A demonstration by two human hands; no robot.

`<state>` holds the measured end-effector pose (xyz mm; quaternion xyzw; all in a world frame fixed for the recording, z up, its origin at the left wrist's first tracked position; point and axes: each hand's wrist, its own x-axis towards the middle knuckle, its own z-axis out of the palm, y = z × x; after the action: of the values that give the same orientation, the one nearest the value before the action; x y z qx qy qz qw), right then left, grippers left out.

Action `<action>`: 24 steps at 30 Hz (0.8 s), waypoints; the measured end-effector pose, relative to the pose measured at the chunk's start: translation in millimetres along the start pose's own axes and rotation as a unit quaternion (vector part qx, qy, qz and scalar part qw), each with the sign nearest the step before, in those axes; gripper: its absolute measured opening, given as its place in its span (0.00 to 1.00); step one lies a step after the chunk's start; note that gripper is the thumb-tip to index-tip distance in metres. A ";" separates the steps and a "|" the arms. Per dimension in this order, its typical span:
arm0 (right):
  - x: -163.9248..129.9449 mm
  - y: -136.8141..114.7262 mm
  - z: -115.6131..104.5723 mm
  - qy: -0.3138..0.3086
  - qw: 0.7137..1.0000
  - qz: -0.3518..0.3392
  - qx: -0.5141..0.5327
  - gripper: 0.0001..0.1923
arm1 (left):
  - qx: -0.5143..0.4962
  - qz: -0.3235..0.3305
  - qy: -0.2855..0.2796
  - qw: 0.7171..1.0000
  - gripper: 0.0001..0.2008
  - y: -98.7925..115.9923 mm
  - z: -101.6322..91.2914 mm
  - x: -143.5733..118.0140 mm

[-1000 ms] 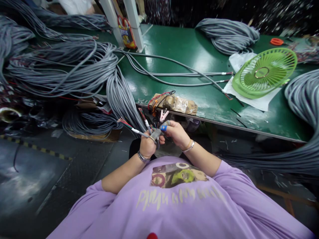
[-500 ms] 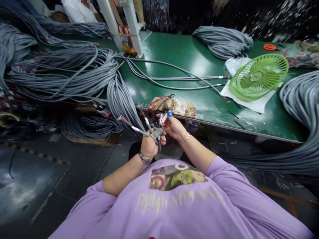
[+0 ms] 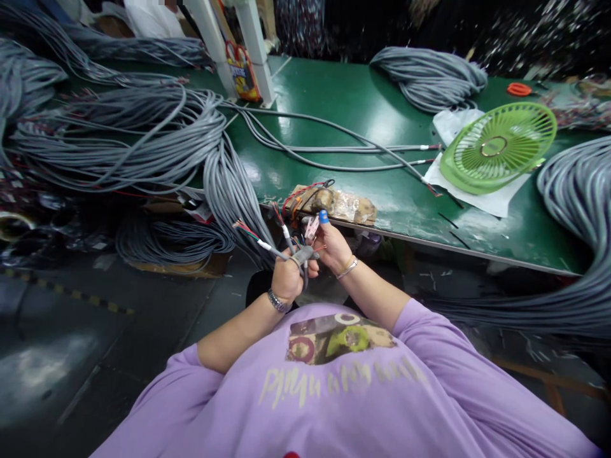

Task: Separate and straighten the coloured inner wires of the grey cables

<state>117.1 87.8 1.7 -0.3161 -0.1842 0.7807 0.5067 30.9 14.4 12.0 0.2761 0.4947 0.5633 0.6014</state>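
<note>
Grey multi-core cables (image 3: pixel 275 253) pass through my left hand (image 3: pixel 287 278), which is closed around them at the bench edge. Their white-banded ends fan up to the left and show bare coloured wires (image 3: pixel 245 228). Across the left fingers lies a grey, band-like piece (image 3: pixel 304 254). Close on the right is my right hand (image 3: pixel 335 248), its fingers curled and its thumb raised, with a blue cover (image 3: pixel 323 217) on the tip. A small pale pink, clip-like piece (image 3: pixel 312 228) stands beside that thumb, and thin red wires show by the fingers. What the right fingertips grip is partly hidden.
On the green bench (image 3: pixel 324 83) lies a large heap of grey cable (image 3: pixel 157 140) at left. A taped brown block (image 3: pixel 341 205) sits at the front edge. The green fan (image 3: pixel 499 147) stands at right, near another cable coil (image 3: pixel 429 76). More coiled cable (image 3: pixel 172 245) rests below the bench.
The cable ends and my left hand have shifted slightly to the right. My right hand has moved a little left, and both grips look the same.
</note>
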 end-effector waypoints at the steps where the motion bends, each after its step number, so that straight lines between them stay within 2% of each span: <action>1: -1.1 -0.2 -1.6 -0.006 1.000 0.012 0.002 0.26 | -0.001 0.001 0.000 1.000 0.16 -0.1 -0.5 -0.3; 6: -7.8 -5.8 -11.4 -0.047 0.995 0.087 -0.014 0.31 | 0.005 0.013 -0.005 1.000 0.15 -2.1 -7.0 -4.1; 9: -9.9 -11.3 -12.7 -0.069 0.990 0.113 -0.035 0.30 | 0.014 0.032 0.007 0.999 0.14 -3.0 -10.8 -6.0; 13: -9.8 -14.5 -10.1 -0.029 0.996 0.056 -0.062 0.21 | 0.018 0.060 0.037 0.997 0.14 -0.7 -11.3 -4.8; 16: -10.4 -13.3 -9.3 0.002 0.996 0.018 -0.084 0.20 | 0.015 0.067 0.042 0.997 0.14 1.7 -8.8 -2.5; 24: -11.2 -3.7 -10.3 -0.050 0.992 -0.030 -0.115 0.25 | 0.017 0.061 0.044 0.997 0.15 -1.9 -6.7 -0.3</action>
<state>129.9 78.8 -0.1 -0.3272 -0.3073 0.7536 0.4802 25.6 12.2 8.0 0.2909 0.5124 0.6021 0.5389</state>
